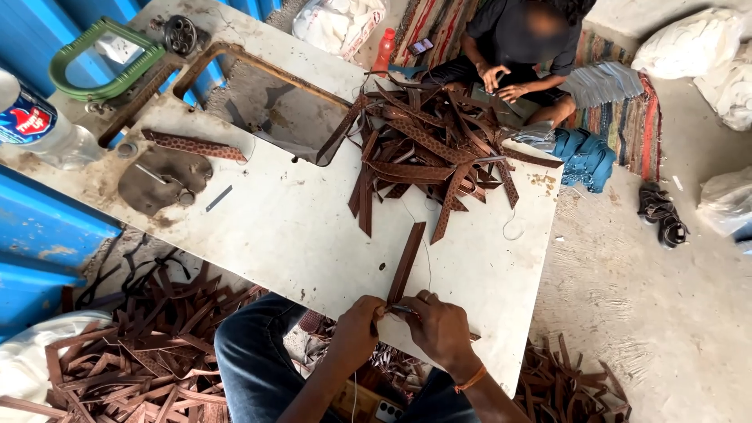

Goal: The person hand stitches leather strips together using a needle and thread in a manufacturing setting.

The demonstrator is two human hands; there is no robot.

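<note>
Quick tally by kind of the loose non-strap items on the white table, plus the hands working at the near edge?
Hands on the brown strap: 2, left hand, right hand
Clear plastic bottle: 1
Green frame: 1
Black round disc: 1
Flat grey piece: 1
Total: 6
The brown strap pile is too tangled to count.

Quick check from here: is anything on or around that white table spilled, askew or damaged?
Yes. Brown strips lie scattered on the floor left of the table, more at its right. The pile on top is tangled. Both hands, left hand and right hand, pinch one strip at the table edge.
</note>
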